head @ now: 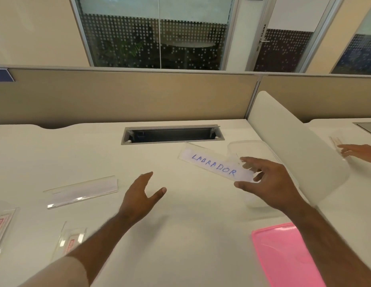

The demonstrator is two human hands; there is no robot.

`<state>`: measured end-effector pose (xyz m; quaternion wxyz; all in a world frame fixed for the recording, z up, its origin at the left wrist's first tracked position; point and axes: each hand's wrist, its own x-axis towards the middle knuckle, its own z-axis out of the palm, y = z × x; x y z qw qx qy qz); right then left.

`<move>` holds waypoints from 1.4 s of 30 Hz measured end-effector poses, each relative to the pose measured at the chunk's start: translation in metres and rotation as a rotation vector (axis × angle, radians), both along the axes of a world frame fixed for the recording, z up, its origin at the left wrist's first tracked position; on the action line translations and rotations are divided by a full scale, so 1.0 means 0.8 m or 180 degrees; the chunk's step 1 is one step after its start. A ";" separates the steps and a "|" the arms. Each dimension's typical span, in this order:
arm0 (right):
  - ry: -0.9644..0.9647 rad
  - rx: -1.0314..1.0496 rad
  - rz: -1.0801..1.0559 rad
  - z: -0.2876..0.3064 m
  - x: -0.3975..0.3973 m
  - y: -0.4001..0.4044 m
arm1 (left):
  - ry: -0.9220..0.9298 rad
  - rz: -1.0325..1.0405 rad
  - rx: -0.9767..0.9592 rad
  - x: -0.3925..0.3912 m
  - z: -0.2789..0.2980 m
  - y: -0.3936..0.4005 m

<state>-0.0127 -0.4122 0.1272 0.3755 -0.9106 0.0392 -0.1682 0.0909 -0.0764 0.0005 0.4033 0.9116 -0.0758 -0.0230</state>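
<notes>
The LABRADOR label (213, 165) is pinched by the right hand (269, 183); the left hand (139, 195) is held spread. Three other sleeves (81, 192) on the desk (180, 235) are judged still undone.

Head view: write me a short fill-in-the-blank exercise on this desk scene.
1. The label in the grip of the right hand reads ____.
2. The left hand hovers open and holds ____.
3. The flat lid on the desk, beside the right forearm, is ____ in colour.
Missing words: LABRADOR; nothing; pink.
</notes>
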 end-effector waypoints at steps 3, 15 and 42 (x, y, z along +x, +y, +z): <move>-0.0027 -0.0009 -0.0504 -0.004 -0.001 -0.027 | -0.0226 -0.0016 0.0700 0.004 -0.037 -0.002; 0.0676 -0.0457 -0.1720 -0.033 0.012 -0.090 | -0.0287 -0.0189 0.1780 -0.006 -0.085 -0.004; 0.2530 -0.1287 -0.1168 -0.095 0.096 -0.069 | -0.0324 -0.0164 0.1831 -0.005 -0.088 -0.003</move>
